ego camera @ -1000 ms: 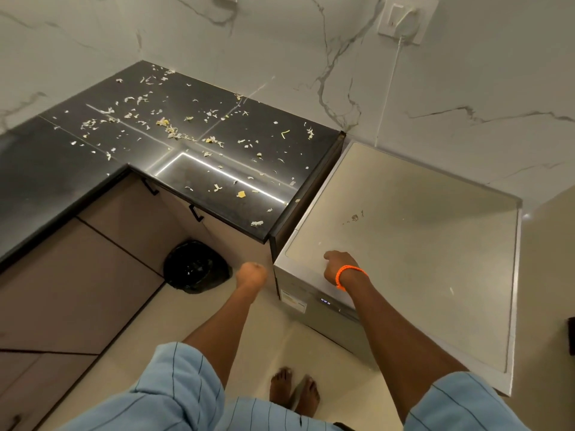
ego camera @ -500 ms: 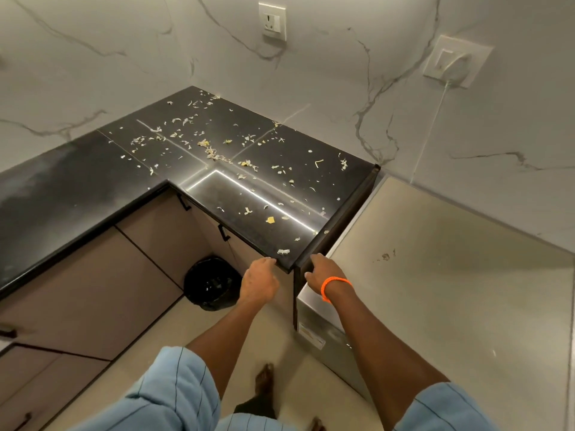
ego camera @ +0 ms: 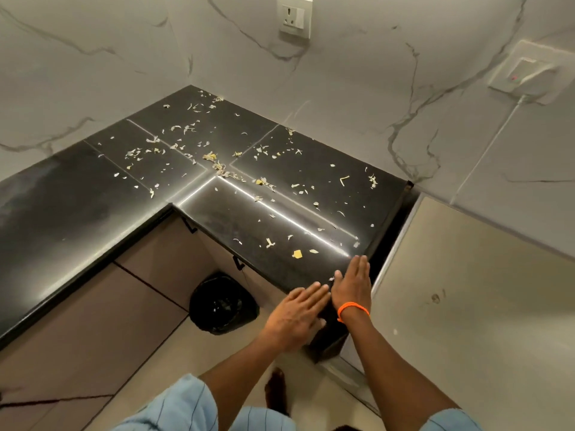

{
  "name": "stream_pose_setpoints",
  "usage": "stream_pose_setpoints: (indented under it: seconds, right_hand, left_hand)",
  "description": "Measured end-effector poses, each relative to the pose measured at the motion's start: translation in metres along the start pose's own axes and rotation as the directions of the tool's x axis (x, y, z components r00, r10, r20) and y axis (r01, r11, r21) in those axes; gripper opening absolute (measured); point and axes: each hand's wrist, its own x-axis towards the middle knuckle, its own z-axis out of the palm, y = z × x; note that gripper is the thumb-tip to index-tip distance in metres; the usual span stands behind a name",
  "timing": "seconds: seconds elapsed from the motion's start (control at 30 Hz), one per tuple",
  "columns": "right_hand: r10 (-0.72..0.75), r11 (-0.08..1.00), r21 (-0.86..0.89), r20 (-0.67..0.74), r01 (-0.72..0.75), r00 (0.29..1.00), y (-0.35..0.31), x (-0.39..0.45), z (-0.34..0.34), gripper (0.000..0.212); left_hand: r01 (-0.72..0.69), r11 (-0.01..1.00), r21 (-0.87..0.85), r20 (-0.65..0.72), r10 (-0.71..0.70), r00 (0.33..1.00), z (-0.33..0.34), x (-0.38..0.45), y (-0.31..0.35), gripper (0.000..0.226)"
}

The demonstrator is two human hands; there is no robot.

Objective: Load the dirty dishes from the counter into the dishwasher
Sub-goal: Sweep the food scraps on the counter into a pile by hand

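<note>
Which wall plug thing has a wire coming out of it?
The right-hand socket, above the beige appliance top; a white cable hangs from it. The other socket has none.

L-shaped tabletop [ego camera: 93, 197] runs along the left wall and the back wall, meeting in the far corner. Food scraps [ego camera: 217, 163] scattered on it, mostly the corner and the back run. Dishwasher [ego camera: 466, 306] just right of the tabletop's end, narrow gap between, its top lower than the tabletop. Cabinet doors [ego camera: 109, 321] under the tabletop. Bin [ego camera: 222, 303] on the floor in the inner corner, before the cabinets. Wall socket [ego camera: 295, 16] above the back run; second outlet [ego camera: 525, 76] above the dishwasher, cord running down, probably to the dishwasher. Right hand [ego camera: 351, 287] flat on the tabletop's near right corner, left hand [ego camera: 295, 315] just left of it at the front edge.
</note>
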Motion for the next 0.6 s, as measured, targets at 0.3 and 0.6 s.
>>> stream_pose_setpoints:
  seconds: [0.3,0.6]
  right_hand:
    - [0.058,0.992,0.116,-0.041,-0.053,0.997,0.012,0.027,-0.01,0.028]
    - [0.166,0.966,0.201,-0.002,-0.162,0.986,0.03,0.063,-0.032,0.025]
  left_hand:
    - [-0.066,0.996,0.055,0.062,0.063,0.996,0.007,0.02,-0.038,0.066]
    - [0.117,0.989,0.088,0.011,-0.118,0.993,-0.028,0.104,-0.056,0.072]
